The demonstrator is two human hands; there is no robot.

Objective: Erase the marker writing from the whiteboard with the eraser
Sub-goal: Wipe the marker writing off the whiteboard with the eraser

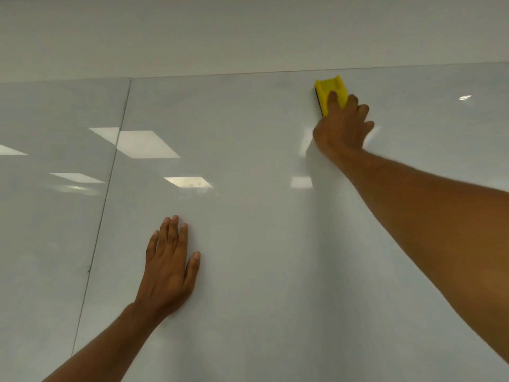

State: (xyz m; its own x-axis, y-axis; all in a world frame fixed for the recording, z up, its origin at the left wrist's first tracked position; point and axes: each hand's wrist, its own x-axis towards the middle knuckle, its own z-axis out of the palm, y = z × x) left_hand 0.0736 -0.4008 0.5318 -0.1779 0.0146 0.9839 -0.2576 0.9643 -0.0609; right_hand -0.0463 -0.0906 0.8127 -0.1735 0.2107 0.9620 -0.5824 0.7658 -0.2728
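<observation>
Right hand [341,128] in upper right of the frame, fingers clamped on the yellow eraser [330,92], dark felt side pressed flat on the whiteboard [248,216], just below the top edge of the board. Left hand [168,271] in lower centre, open, fingers spread a little, palm flat against the board, holding nothing. No marker writing visible anywhere on the board here; only a faint grey haze near the top, not certain.

Possible trouble: eraser running over the top edge onto the wall [248,31] above, because of the long reach. Also slipping of the bracing palm, the surface being so glossy, and finger smears left behind.

Board glossy, pale grey-white, with a vertical panel seam [110,172] at left. Rectangular ceiling lights [146,144] reflected in it
</observation>
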